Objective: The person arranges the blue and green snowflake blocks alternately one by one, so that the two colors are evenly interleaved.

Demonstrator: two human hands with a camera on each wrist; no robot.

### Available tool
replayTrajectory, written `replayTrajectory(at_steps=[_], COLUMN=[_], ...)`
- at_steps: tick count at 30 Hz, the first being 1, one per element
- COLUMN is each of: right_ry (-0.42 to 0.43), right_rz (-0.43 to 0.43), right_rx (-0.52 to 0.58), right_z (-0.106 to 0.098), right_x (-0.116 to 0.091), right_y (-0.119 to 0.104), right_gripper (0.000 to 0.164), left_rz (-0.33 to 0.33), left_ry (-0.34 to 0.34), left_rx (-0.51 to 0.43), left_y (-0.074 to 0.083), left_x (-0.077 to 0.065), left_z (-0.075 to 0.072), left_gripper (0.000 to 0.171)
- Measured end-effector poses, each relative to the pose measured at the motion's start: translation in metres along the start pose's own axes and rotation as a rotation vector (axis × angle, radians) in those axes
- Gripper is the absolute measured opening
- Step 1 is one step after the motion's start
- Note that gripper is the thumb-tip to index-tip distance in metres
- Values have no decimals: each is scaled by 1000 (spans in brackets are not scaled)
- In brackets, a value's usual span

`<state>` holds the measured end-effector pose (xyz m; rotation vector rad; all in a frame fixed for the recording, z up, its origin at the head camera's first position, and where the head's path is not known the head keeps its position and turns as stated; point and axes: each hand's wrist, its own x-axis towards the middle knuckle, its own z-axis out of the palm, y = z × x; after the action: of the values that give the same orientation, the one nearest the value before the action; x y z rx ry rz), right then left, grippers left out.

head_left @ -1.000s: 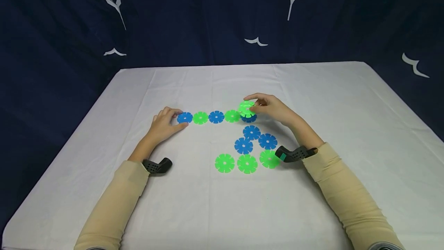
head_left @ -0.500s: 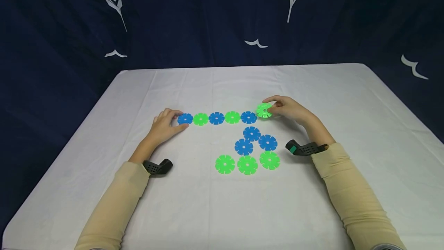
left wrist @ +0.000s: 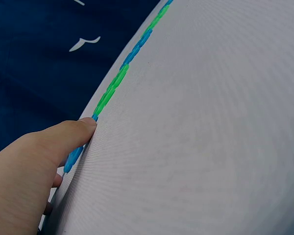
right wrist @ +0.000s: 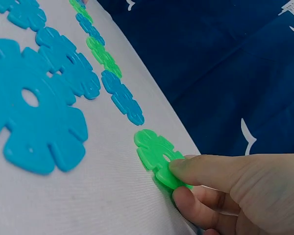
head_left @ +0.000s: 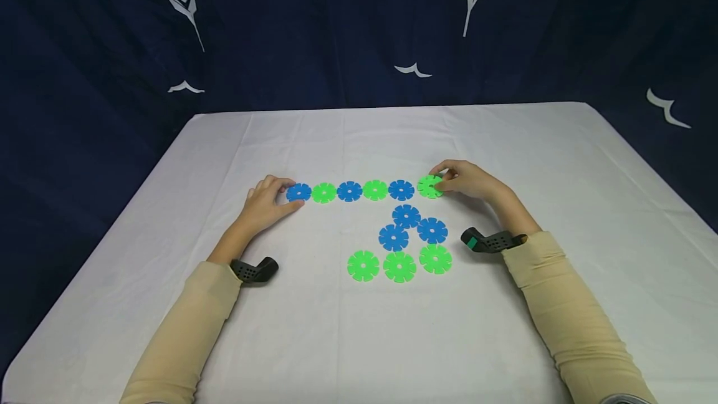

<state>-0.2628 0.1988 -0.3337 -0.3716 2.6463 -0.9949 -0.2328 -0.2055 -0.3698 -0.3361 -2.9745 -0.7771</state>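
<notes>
My left hand [head_left: 263, 206] holds the blue notched plastic disc [head_left: 299, 192] at the row's left end, thumb on its near edge and a finger on its far edge. To its right lie a green disc [head_left: 324, 192], a blue disc [head_left: 349, 191], a green disc [head_left: 375, 189] and a blue disc [head_left: 401, 190] in line. Past these, my right hand [head_left: 468, 181] pinches a green notched disc [right wrist: 154, 151] between thumb and fingers. A small gap parts it from the row's last blue disc [right wrist: 121, 98]. Whether the pinched disc fully touches the cloth I cannot tell.
Nearer me, a cluster of blue discs [head_left: 394, 237] lies below the row's right end. Three green discs [head_left: 400, 267] sit in front of it. A white cloth [head_left: 280, 341] covers the table, and a dark blue curtain [head_left: 336, 30] hangs behind.
My right hand has carried the green disc rightward from above the row's last blue disc and lowered it beside that disc. My left hand has stayed in place.
</notes>
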Motion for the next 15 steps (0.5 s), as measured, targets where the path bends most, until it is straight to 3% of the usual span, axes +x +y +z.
replayTrajectory(at_steps=[9,15], right_ry=[21,-70], right_rz=[-17,-62], right_rx=[-26,-46], right_z=[3,2], right_x=[0,-2], right_y=[-1,-1], right_gripper=[32,48], left_rz=[1,4], left_ry=[1,1], left_rx=[1,-9], left_y=[0,0], left_x=[0,0], left_z=[0,0], left_gripper=[58,57])
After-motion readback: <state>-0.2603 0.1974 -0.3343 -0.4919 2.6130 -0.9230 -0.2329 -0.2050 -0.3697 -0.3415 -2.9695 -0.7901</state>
